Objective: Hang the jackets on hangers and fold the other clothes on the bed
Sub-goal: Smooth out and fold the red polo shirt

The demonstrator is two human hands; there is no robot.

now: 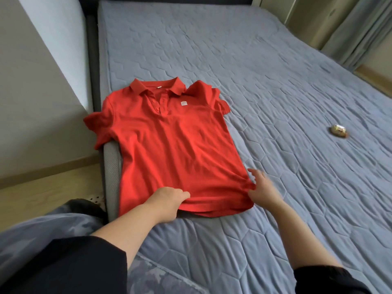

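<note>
A red polo shirt (167, 145) lies face up on the grey-blue quilted bed (265, 85), collar towards the far end, near the bed's left edge. Its left sleeve hangs over that edge. My left hand (167, 200) grips the hem near its middle, fingers curled into the fabric. My right hand (263, 187) pinches the shirt's lower right corner with the thumb, the other fingers spread; it is blurred by motion.
A small shiny gold object (339, 130) lies on the bed to the right. The dark bed frame (93, 60) and a wall run along the left, with wooden floor (42, 187) below. Curtains (356, 28) hang at the far right.
</note>
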